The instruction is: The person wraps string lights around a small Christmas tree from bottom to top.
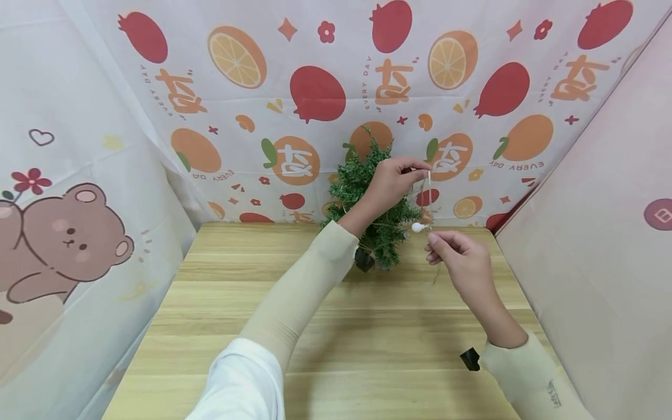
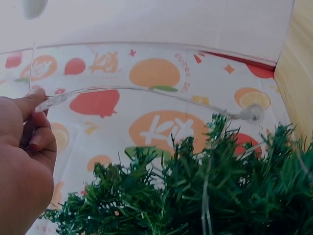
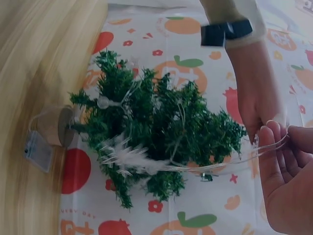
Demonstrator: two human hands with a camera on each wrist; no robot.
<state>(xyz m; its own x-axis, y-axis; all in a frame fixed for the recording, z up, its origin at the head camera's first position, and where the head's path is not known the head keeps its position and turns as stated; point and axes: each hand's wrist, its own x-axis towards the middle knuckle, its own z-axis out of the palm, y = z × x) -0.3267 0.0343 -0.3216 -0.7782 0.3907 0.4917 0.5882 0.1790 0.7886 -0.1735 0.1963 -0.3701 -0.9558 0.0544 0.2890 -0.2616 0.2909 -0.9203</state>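
Note:
A small green artificial Christmas tree stands at the back of the table, with a clear string of lights wound about it. My left hand, in front of the tree's upper right side, pinches the light string between thumb and fingertips. Lower and to the right, my right hand pinches the hanging part of the wire. A pale round bulb dangles between the two hands. In the right wrist view, a spiky clear ornament on the string appears blurred in front of the branches.
The tree has a wooden base, and a clear battery box lies next to it. Behind the wooden table hangs a fruit-printed cloth. Cloth walls, one with a bear, stand on both sides.

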